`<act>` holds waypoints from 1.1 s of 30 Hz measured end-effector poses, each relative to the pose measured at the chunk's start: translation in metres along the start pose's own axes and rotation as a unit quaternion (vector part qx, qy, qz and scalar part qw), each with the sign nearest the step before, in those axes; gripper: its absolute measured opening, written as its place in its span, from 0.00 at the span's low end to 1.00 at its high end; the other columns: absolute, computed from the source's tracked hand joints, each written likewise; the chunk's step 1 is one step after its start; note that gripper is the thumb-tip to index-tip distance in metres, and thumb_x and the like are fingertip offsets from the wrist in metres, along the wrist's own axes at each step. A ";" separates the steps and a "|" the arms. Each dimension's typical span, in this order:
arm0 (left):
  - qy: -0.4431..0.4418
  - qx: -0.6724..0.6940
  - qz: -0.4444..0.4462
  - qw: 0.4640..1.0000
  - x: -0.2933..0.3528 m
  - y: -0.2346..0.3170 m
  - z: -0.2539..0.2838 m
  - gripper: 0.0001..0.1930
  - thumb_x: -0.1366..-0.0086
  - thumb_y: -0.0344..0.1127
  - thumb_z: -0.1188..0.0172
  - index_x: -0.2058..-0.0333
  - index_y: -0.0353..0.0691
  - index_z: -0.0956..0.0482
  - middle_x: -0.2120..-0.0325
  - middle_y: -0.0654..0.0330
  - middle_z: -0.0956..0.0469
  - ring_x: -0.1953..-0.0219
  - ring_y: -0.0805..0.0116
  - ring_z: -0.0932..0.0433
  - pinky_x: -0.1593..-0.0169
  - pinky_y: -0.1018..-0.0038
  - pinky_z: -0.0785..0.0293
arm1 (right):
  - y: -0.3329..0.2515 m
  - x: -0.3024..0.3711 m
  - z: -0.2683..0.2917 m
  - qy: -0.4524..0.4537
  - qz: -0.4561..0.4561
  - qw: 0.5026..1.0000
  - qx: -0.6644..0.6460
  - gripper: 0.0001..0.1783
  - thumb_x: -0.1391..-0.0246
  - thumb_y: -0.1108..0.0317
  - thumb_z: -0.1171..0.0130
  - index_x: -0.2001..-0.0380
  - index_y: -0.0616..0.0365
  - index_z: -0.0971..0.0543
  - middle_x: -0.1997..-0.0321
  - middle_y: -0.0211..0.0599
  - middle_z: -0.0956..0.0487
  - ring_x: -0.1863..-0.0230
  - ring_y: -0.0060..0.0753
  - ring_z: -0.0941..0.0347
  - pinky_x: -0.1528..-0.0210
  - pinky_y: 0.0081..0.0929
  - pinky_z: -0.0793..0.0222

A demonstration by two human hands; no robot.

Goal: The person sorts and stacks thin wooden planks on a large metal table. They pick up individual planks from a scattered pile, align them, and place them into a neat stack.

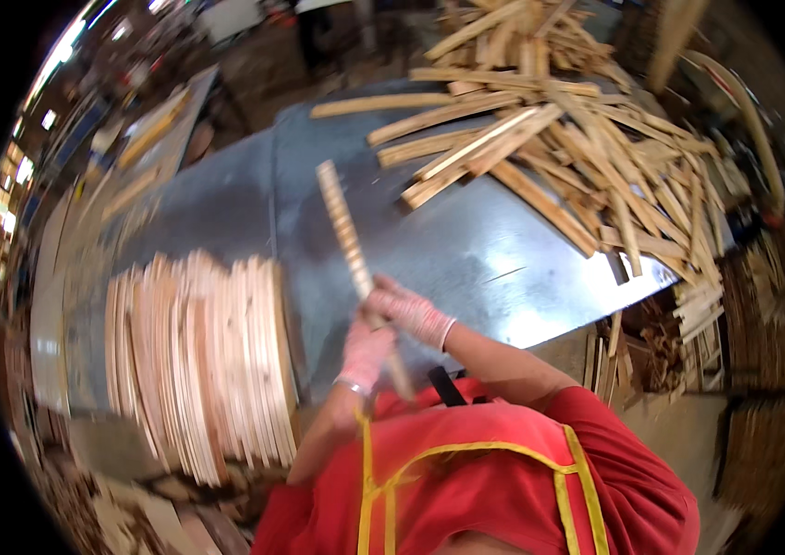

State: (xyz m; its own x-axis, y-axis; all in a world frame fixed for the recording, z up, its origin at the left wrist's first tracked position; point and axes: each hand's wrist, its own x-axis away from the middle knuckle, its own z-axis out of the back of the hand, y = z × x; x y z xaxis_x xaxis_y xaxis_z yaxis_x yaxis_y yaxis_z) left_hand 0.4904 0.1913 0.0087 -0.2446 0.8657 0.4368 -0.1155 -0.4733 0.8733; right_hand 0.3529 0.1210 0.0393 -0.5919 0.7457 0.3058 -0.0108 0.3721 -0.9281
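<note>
A long, narrow wooden strip [344,227] with dark bands along its edge slants up and away from my body over the metal table. My left hand [367,351], in a pink and white glove, is closed on its lower part. Just above it, my right hand [408,313], gloved alike, grips the same strip from the right side. The strip's near end shows blurred below my hands, close to my red apron. To the left of my hands stands a row of pale wooden strips [198,361], packed side by side.
A grey metal table [226,199] spreads in front of me. On its right side lies a loose heap of wooden strips [587,157], some jutting past the edge. Stacked wood [772,351] stands at the far right. Another long work surface [124,176] is at the upper left.
</note>
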 end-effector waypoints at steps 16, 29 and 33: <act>0.221 -0.604 -0.014 0.766 -0.039 0.025 0.064 0.43 0.40 0.49 0.29 0.29 0.40 0.35 0.30 0.49 0.35 0.26 0.45 0.41 0.25 0.53 0.46 | -0.056 0.108 0.526 0.527 -0.001 0.788 0.317 0.38 0.39 0.49 0.35 0.34 0.65 0.26 0.33 0.59 0.23 0.31 0.55 0.27 0.30 0.41 0.33; -0.059 -0.532 -0.070 0.842 -0.289 0.218 -0.191 0.62 0.48 0.51 0.22 0.21 0.45 0.53 0.32 0.42 0.33 0.35 0.41 0.27 0.32 0.54 0.29 | -0.079 0.080 0.646 0.397 0.013 0.749 0.530 0.56 0.45 0.36 0.32 0.25 0.63 0.37 0.32 0.62 0.26 0.29 0.61 0.32 0.26 0.44 0.39; -0.051 -0.347 -0.019 0.936 -0.223 0.153 -0.210 0.55 0.43 0.50 0.26 0.24 0.40 0.48 0.45 0.43 0.22 0.45 0.48 0.19 0.42 0.60 0.21 | -0.104 0.078 0.563 0.335 -0.090 0.774 0.530 0.57 0.61 0.51 0.20 0.27 0.52 0.34 0.42 0.56 0.19 0.40 0.57 0.22 0.35 0.44 0.28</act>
State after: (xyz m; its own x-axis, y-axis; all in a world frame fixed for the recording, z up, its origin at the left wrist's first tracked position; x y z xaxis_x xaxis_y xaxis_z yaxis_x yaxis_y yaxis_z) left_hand 0.3249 -0.1085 -0.0009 -0.1379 0.8788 0.4568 -0.7291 -0.4023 0.5537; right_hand -0.1457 -0.1702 0.0404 0.0426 0.9857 0.1632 -0.9096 0.1059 -0.4018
